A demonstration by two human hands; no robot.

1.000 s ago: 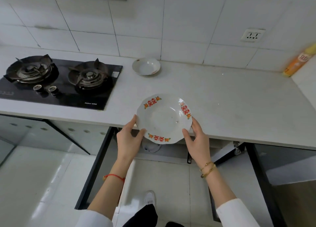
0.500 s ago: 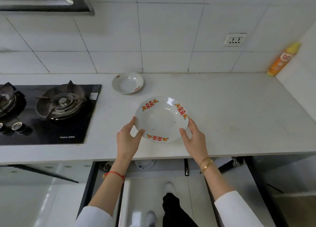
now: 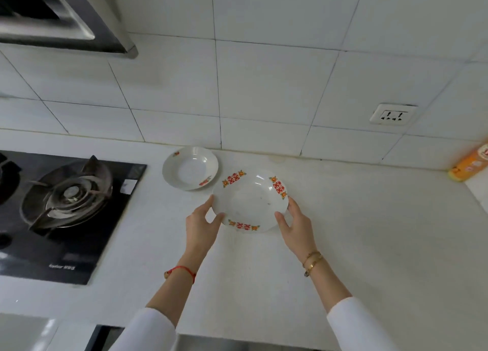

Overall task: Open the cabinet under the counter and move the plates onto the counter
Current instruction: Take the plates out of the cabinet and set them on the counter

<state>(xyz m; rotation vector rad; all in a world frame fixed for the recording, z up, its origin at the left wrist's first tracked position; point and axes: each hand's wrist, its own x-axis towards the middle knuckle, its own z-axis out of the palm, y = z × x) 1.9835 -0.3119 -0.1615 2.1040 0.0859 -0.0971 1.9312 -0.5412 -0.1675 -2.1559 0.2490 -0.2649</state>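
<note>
Two plates in view on the white bench [image 3: 343, 232]. I log the larger plate [image 3: 249, 201], scalloped rim with three red-and-orange motifs, near the middle of the bench, held between both hands. Left hand [image 3: 202, 225] is curled on the plate's left edge, thumb on the rim near the lower motif, fingers reaching along the outer edge. Right hand [image 3: 297, 225] grips the right edge the same way, thumb on the rim, fingers wrapped outside. I cannot tell whether the plate's base is touching the bench or just above it (a faint shadow under the near edge, nothing decisive).

The smaller plate [image 3: 190, 168] sits flat on the bench behind and to the left of the held one, close to the tiled wall [image 3: 264, 86]; their rims are just beside each other, contact not resolvable.

Left of both plates: black gas hob [image 3: 71, 213] set into the bench, one burner fully visible. Range hood [image 3: 60, 18] at upper left. Wall socket [image 3: 392, 114] at right, orange bottle [image 3: 472, 163] at the far right edge, partly cut off.

Wrists: red string bracelet [image 3: 182, 271] on the left, gold bracelets [image 3: 313, 261] on the right; white sleeves on both arms.
</note>
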